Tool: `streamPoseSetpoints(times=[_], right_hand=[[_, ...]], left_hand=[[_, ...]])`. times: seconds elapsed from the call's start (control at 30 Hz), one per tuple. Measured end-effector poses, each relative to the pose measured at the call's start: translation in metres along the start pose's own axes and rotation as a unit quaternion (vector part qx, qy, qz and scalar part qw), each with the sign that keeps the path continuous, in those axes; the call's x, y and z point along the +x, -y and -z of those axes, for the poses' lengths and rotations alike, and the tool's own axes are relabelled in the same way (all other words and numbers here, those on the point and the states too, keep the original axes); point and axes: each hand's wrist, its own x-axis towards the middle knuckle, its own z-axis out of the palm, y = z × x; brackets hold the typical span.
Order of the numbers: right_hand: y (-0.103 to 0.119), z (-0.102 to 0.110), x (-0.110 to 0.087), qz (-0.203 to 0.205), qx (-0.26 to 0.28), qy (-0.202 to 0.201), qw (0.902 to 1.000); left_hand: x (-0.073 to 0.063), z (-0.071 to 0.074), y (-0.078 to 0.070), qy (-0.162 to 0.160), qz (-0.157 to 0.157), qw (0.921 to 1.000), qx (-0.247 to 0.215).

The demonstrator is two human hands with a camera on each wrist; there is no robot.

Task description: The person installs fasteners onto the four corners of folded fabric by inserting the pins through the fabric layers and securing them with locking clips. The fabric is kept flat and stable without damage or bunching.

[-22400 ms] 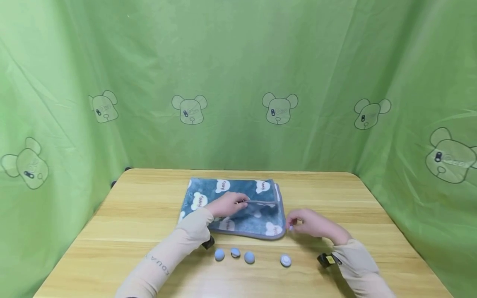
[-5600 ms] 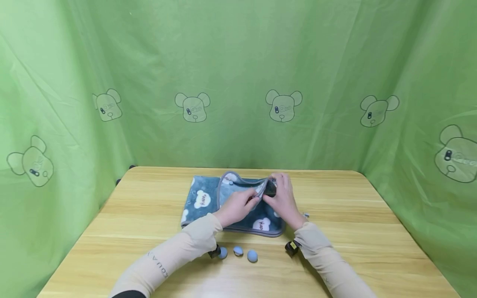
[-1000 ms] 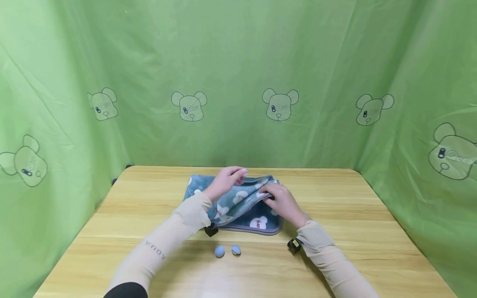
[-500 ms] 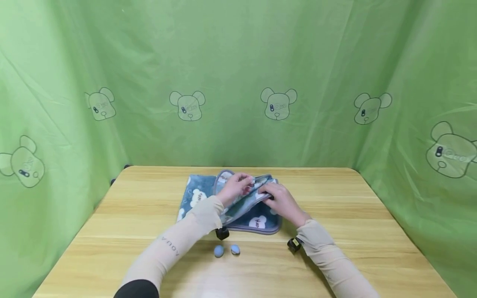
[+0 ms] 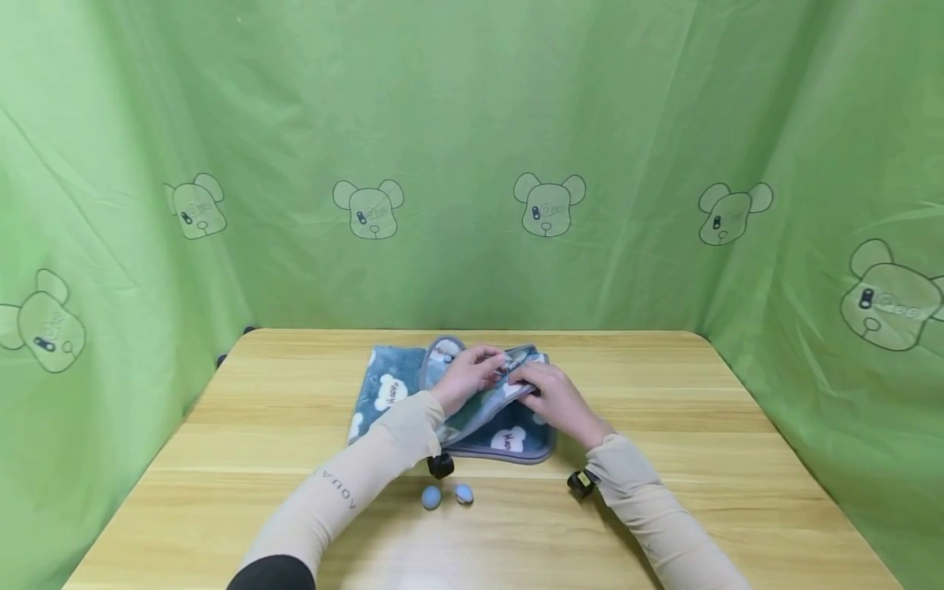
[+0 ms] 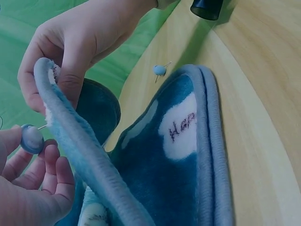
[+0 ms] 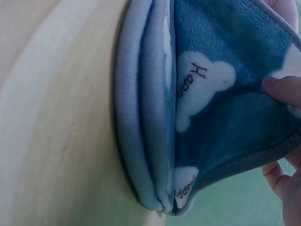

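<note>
In the head view a teal blanket (image 5: 413, 360) with white bear heads and grey edging lies folded on the table, its upper layer lifted. My right hand (image 5: 556, 401) grips that raised layer at its edge, thumb on the cloth in the right wrist view. My left hand (image 5: 465, 377) pinches a blue round-headed pin (image 6: 32, 139); in the left wrist view its metal shaft points at the blanket's edge, the tip right at the cloth. Another small blue round head (image 5: 447, 358) shows on the turned-back corner.
Two round blue pieces, one left (image 5: 431, 496) and one right (image 5: 464, 493), lie on the wooden table (image 5: 664, 459) in front of the blanket. Beyond the blanket, a blue-headed pin (image 6: 160, 70) lies on the table. A green curtain (image 5: 457, 279) surrounds the back and sides.
Several round pieces lay in front earlier; two lie there now. The blanket's upper layer has been turned back. In the last second my left hand has moved right and down to the gripped edge.
</note>
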Motion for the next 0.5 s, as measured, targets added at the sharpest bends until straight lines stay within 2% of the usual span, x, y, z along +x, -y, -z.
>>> streamPoseSetpoints(times=[0.5], right_hand=[[0.0004,0.0008,0.0012,0.003,0.001,0.001,1.0000]], left_hand=[[-0.0035,0.0033,0.0018,0.010,-0.006,0.9999,0.010]])
